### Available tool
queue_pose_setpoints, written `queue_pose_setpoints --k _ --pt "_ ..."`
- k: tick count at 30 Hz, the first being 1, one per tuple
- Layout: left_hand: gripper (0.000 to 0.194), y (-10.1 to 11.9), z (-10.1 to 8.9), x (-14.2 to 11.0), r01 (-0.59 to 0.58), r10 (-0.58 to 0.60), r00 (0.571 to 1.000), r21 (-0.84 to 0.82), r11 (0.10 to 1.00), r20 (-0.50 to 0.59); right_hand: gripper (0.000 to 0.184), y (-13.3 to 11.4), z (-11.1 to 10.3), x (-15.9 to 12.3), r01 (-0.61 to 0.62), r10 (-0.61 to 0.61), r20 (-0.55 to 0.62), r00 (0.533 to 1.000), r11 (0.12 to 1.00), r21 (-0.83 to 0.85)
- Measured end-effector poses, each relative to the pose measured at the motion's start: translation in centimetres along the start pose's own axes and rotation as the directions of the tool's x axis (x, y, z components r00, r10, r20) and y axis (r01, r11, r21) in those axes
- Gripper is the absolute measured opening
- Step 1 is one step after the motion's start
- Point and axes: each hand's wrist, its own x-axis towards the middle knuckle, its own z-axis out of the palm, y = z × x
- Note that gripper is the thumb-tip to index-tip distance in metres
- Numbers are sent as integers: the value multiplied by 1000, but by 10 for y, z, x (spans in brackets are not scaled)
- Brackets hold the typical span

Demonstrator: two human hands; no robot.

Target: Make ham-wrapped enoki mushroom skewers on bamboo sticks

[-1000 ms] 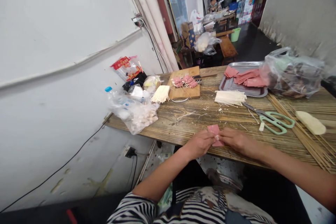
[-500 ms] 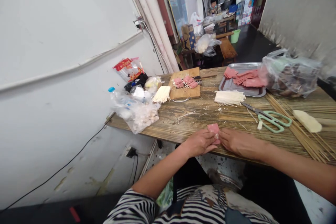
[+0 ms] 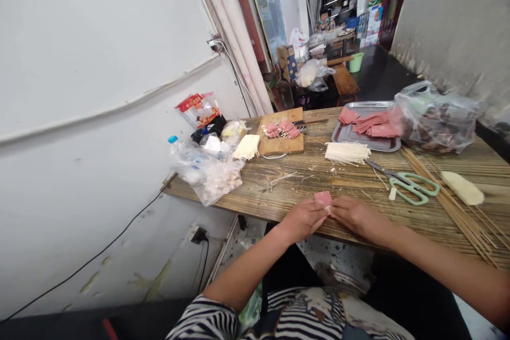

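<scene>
A pink slice of meat lies at the table's near edge, with a little pale enoki mushroom showing on it. My left hand pinches the slice's near left side, fingers pressed together. From the right, my right hand grips the same slice with its fingertips. Beyond the hands sits a bundle of enoki mushrooms, its ends toward green-handled scissors. A metal tray holds more pink slices. Rolled meat skewers rest on a wooden cutting board.
Bamboo skewers and a pale, oblong piece of food lie at the right. A plastic bag with dark contents stands by the tray. More enoki and plastic bags are at the left. A person sits far back.
The near end of the meat slice is folded over further between my fingers, and both hands have drawn closer together. The view has tilted slightly.
</scene>
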Motion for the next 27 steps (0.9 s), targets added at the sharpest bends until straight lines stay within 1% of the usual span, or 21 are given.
queue_pose_setpoints --k 2,3,5,7,9,12,14,16,19,22,24,27 --pt "23 0 1 0 70 -71 997 -54 996 -32 34 2 2 1 -121 128 -37 991 980 156" --pt "22 1 1 0 112 -115 993 -78 991 -40 34 3 3 1 -180 194 -39 980 955 236" --pt "23 2 2 1 183 -192 980 -125 975 -58 35 5 4 3 -289 314 -8 949 884 368" --pt "25 2 3 2 223 -237 969 -174 959 -70 36 7 3 6 -369 393 36 919 824 429" --pt "25 2 6 3 256 -277 958 -213 943 -76 37 7 2 9 -412 433 54 900 802 432" --pt "26 2 8 2 310 -337 936 -219 925 -100 36 7 1 12 -445 463 56 885 803 397" --pt "26 2 8 2 298 -323 940 -198 934 -107 33 8 1 15 -466 479 64 875 802 373" --pt "25 3 7 0 254 -268 959 -142 957 -90 29 9 2 17 -499 501 91 861 795 344" --pt "25 2 7 -3 206 -205 977 17 978 -58 24 11 2 21 -554 540 135 831 778 296" --pt "25 2 9 -7 176 -173 984 140 974 -34 22 12 0 24 -573 552 158 819 774 270" --pt "25 3 10 -7 179 -176 984 166 970 -36 22 11 -1 26 -580 557 163 815 773 258" --pt "27 5 9 -4 237 -234 972 120 964 -36 23 11 -2 28 -606 577 188 795 762 228"
